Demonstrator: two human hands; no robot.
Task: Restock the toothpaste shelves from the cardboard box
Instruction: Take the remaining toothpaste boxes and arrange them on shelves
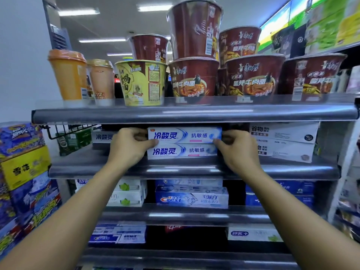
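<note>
toothpaste boxes (184, 143): white, blue lettering | noodle cups (251, 75): dark red | shelf rails (194, 114): grey

both arms outstretched, left grip (130, 146) and right grip (236, 148) closed.

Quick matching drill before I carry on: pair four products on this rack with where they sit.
1. Noodle cups
2. Crest box
3. Held toothpaste box
4. Yellow carton

A. Left of the rack
B. Top shelf
C. Second shelf, on another box
D. Third shelf

Pairs: 1-B, 2-D, 3-C, 4-A
</note>
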